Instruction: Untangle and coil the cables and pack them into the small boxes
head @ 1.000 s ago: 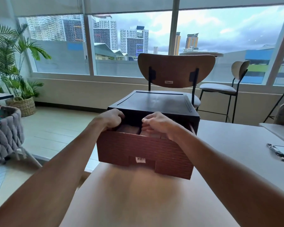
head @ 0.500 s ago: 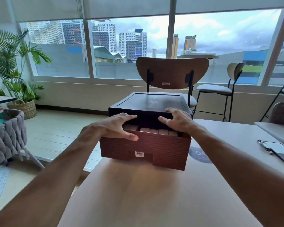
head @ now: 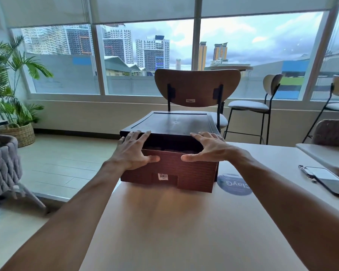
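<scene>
A brown cardboard box [head: 184, 173] with a barcode sticker stands on the pale table [head: 174, 231]. Its dark lid [head: 172, 124] sits raised over the top, leaving a dark gap at the front. My left hand [head: 132, 151] lies spread on the lid's front left corner, thumb against the box front. My right hand [head: 209, 148] lies spread on the lid's front right corner, thumb also on the box front. No cables show; the inside of the box is hidden in shadow.
A phone [head: 329, 180] lies at the right table edge, and a round blue sticker [head: 234, 185] sits beside the box. A wooden chair [head: 197, 89] stands behind the box, stools [head: 262, 104] to the right, a plant [head: 10, 85] and grey basket [head: 2, 163] at the left.
My hands came out of the box and spread over the lid's front corners. The lid has come down, so the small boxes seen inside earlier are now hidden.
</scene>
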The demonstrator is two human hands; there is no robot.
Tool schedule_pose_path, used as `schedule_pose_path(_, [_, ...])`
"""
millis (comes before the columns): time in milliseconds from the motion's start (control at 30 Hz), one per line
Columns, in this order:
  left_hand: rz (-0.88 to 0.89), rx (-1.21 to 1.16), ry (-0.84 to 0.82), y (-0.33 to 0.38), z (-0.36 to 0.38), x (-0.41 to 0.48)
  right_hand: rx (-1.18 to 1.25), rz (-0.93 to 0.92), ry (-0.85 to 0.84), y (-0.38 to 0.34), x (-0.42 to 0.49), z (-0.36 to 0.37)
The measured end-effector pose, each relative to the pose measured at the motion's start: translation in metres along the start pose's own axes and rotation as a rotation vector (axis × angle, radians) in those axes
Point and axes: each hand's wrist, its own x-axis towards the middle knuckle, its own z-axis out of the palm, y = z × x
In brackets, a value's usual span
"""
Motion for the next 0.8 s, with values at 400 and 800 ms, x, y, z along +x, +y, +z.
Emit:
schedule_pose_path(400, [-0.101,0.064,0.112,0.018,0.027,0.034,-0.048,0.006,0.536,0.003,0.017,0.031])
schedule_pose_path(800, [-0.156,0.093,0.318,0.028,0.055,0.046,-0.143,0.043,0.852,0.000,0.035,0.056])
